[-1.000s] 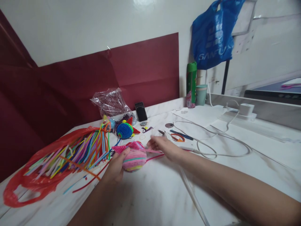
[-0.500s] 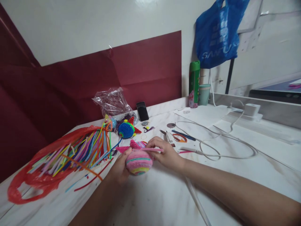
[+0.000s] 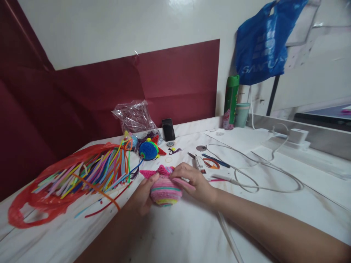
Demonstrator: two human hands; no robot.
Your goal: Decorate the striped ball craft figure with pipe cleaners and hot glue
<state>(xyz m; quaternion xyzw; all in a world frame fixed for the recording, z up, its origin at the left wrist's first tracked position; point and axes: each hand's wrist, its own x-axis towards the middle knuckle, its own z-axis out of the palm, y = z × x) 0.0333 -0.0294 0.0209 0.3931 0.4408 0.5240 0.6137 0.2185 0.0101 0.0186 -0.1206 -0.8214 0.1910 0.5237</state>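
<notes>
My left hand (image 3: 144, 193) grips a striped ball (image 3: 163, 190) wound from pink, purple and yellow pipe cleaners, with pink pointed fins at its top. My right hand (image 3: 192, 180) rests on the ball's right side, pinching a pink pipe cleaner (image 3: 184, 183) against it. Both hands meet low over the white marble table (image 3: 192, 230). A finished blue ball figure (image 3: 149, 150) with red points lies behind them.
A red plastic bag (image 3: 35, 197) full of coloured pipe cleaners (image 3: 90, 173) lies to the left. A phone (image 3: 168, 129), crinkled clear bag (image 3: 134, 117), pliers (image 3: 197, 160), white cable (image 3: 263, 175), charger (image 3: 297, 136), green can (image 3: 230, 100) and cup (image 3: 242, 114) sit behind and to the right.
My right hand has come back from the right with the pink pipe cleaner and now presses it onto the ball. The ball has dropped slightly toward the table.
</notes>
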